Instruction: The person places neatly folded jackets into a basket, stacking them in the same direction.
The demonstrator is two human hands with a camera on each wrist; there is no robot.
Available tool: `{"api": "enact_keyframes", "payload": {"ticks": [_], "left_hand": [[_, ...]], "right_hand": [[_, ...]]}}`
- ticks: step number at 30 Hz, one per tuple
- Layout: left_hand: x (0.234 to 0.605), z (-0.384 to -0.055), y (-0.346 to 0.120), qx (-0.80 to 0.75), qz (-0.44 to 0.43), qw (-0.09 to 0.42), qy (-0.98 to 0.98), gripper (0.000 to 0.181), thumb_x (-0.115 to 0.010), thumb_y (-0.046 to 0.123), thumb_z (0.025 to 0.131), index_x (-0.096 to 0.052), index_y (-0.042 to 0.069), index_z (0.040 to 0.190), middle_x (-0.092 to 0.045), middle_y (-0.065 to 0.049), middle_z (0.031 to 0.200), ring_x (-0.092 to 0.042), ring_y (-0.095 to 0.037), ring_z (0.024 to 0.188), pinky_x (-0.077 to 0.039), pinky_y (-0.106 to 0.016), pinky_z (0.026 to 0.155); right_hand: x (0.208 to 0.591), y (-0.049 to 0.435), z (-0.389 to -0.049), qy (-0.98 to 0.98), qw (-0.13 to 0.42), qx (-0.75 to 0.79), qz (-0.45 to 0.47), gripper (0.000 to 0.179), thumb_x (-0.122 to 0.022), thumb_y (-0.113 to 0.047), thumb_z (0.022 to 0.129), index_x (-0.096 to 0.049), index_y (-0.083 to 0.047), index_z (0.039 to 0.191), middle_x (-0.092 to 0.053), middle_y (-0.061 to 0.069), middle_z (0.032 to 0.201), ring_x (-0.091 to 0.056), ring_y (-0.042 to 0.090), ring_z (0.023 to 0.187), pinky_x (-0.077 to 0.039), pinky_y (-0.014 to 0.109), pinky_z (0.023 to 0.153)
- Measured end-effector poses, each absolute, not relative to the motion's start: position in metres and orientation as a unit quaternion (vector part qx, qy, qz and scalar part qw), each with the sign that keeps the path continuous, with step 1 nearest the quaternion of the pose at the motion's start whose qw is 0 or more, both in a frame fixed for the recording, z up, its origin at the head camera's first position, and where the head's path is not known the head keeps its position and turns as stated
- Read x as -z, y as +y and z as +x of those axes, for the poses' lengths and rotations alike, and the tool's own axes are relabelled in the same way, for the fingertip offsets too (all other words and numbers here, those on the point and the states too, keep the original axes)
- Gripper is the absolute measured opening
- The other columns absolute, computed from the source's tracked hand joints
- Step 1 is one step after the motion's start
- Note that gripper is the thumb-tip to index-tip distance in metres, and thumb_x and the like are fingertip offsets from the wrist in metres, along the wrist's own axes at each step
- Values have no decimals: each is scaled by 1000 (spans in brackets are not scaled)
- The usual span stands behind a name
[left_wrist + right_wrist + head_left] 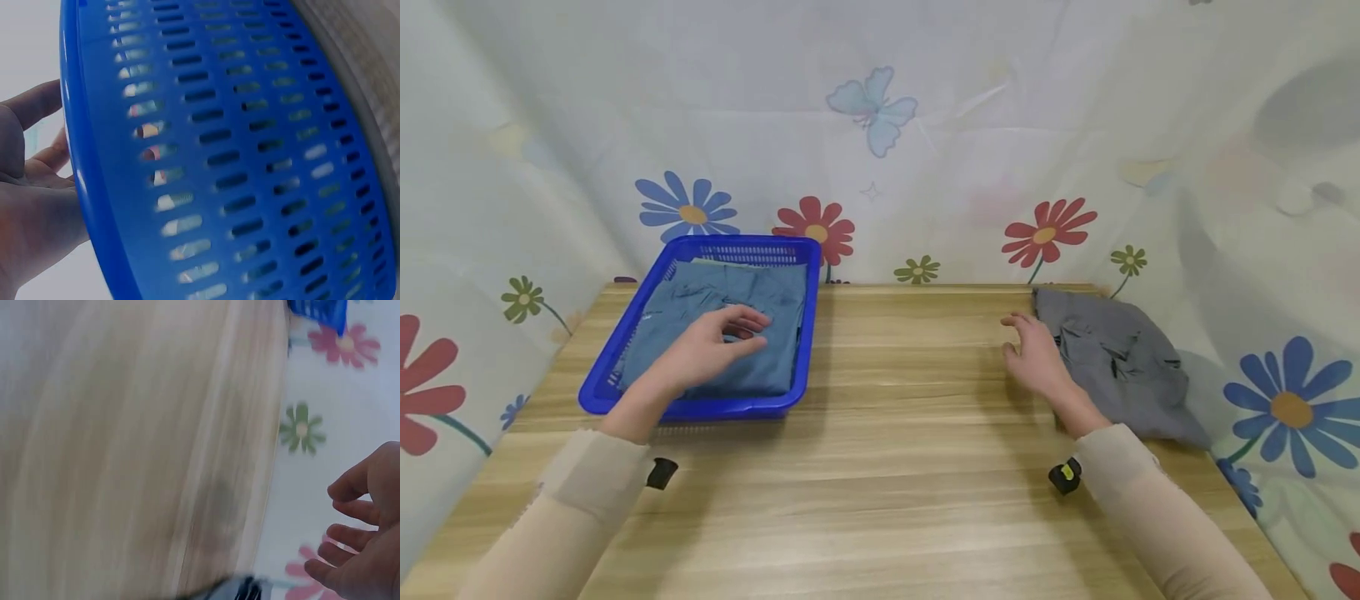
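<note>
Over the blue basket (808,333) in the head view is my left hand (711,346), its fingers loosely bent with nothing in them. Blue-grey folded fabric (775,367) lies inside the basket, partly hidden by that hand. The left wrist view shows the basket's slotted side (212,150) close up, with the left hand (37,181) beyond its rim. On the right, my right hand (1037,354) hovers at the left edge of a crumpled dark grey cloth (1127,358). In the right wrist view the right hand's (365,544) relaxed fingers hold nothing.
Both hands are above a wood-grain table (910,467). A white curtain (962,150) printed with flowers and a butterfly hangs along the back and sides. Small black devices stick out by both sleeves.
</note>
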State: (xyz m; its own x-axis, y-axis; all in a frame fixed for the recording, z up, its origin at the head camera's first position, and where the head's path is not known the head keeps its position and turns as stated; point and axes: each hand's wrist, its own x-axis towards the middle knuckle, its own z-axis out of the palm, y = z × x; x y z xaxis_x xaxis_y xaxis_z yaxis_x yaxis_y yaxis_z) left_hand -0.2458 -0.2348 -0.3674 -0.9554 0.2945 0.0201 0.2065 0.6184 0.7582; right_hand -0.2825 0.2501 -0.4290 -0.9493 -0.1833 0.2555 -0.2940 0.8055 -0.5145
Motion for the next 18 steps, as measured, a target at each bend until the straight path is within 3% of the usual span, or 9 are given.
{"api": "enact_keyframes", "payload": {"ticks": [4, 12, 18], "left_hand": [[371, -245, -230, -417, 140, 61, 896, 37, -64, 22, 104, -60, 4, 136, -61, -18, 136, -55, -34, 121, -48, -55, 99], [379, -246, -220, -416, 145, 72, 895, 33, -65, 21, 103, -62, 7, 133, -63, -14, 132, -57, -32, 118, -49, -53, 97], [382, -246, -213, -426, 158, 68, 888, 32, -64, 21, 103, -63, 7, 132, -64, -13, 130, -58, -32, 117, -49, -53, 96]], "right_hand": [[429, 278, -290, -947, 104, -288, 94, 47, -44, 10, 92, -51, 17, 137, -35, 39, 150, -27, 57, 140, -23, 68, 113], [425, 325, -299, -959, 46, -279, 30, 63, -33, 12, 84, -38, 18, 146, -33, 41, 150, -35, 57, 134, -37, 63, 98], [432, 352, -303, -972, 45, -229, -1, 65, -39, 11, 79, -38, 22, 143, -37, 44, 143, -33, 60, 133, -31, 69, 107]]}}
